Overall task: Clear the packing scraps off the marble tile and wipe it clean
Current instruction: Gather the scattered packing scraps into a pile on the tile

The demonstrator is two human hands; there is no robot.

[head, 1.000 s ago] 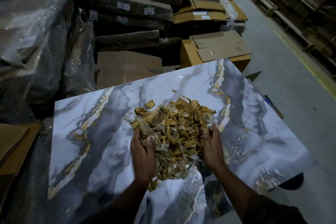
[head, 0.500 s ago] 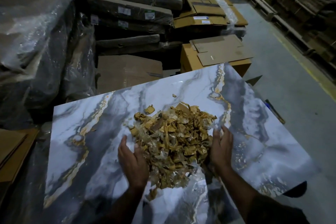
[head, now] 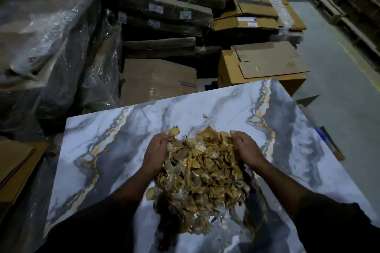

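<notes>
Both hands cup the pile of packing scraps [head: 202,172] from either side. Left hand [head: 156,150] presses against the pile's left flank, fingers curled inward at the far edge, not closed around anything. Right hand [head: 245,149] mirrors it on the right flank, palm against the scraps, fingers bent over the far corner of the heap. Scraps are brown and gold paper shreds mixed with clear film, heaped between the two hands on the marble tile [head: 107,150], near its middle and running toward the near edge. One stray scrap [head: 204,116] lies apart on the tile, beyond the pile. Tile is white-grey with gold veins, lying flat.

Beyond the tile's far right corner stands a cardboard box [head: 230,72], closed, with flat cardboard sheets [head: 269,59] lying on top; contents not visible. Plastic-wrapped bundles [head: 47,43] sit to the far left.
</notes>
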